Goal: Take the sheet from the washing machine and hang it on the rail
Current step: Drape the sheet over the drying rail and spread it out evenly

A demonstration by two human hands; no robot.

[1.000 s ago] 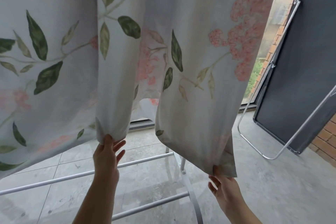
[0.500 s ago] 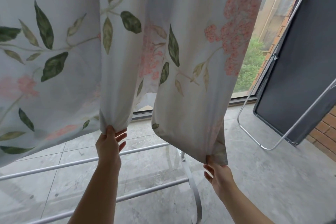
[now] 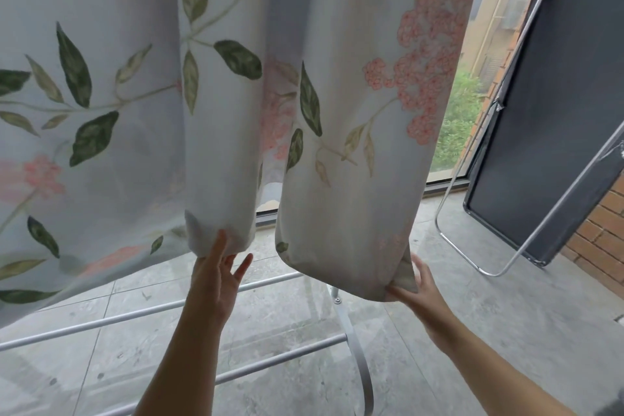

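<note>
A pale grey fabric sheet printed with green leaves and pink blossoms hangs in folds from above; its top, and whatever carries it, is cut off by the frame. The left hand touches one lower fold with its thumb, fingers straight and spread. The right hand pinches the sheet's lower corner, its fingers partly hidden behind the cloth. Silver metal bars cross below.
</note>
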